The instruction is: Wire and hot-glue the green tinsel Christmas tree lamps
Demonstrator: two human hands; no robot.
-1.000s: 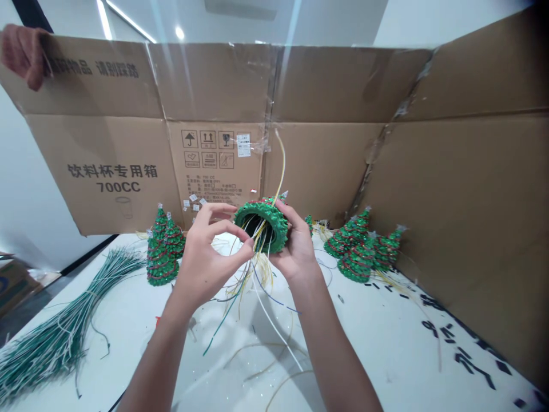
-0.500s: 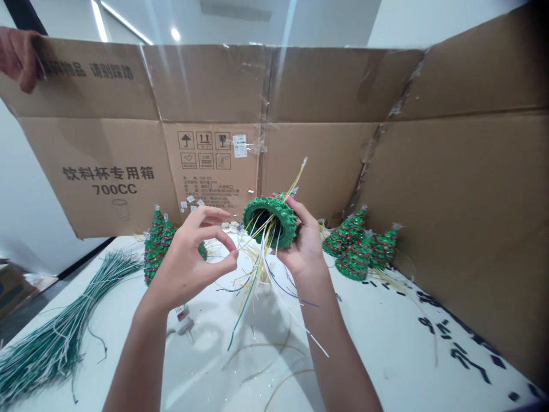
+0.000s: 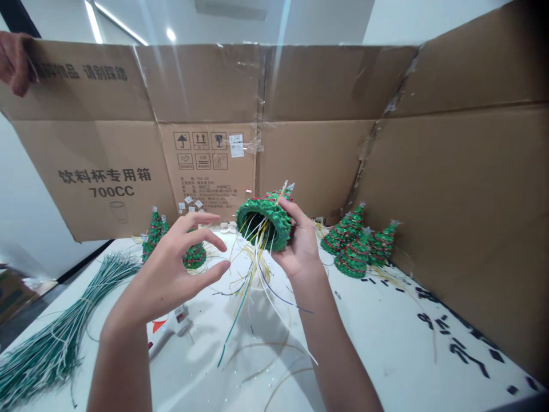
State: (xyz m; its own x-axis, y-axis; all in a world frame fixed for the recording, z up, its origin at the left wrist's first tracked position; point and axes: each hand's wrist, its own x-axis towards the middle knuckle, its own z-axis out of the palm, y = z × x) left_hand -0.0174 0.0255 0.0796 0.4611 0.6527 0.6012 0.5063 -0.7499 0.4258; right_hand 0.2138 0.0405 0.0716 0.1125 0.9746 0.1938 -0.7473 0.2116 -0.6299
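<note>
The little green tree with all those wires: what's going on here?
A person's right hand holds the green tree tipped over, hollow base facing the camera, wires hanging out. The left hand is open beside it. More trees stand on the white table; a bundle of green strands lies at left.

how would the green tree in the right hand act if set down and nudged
The green tree is probably light for its size, as its open base looks hollow. The wires trailing from it, some curved, would likely bend and may stop it sitting flat. On its side, its round taper might make it roll.
</note>
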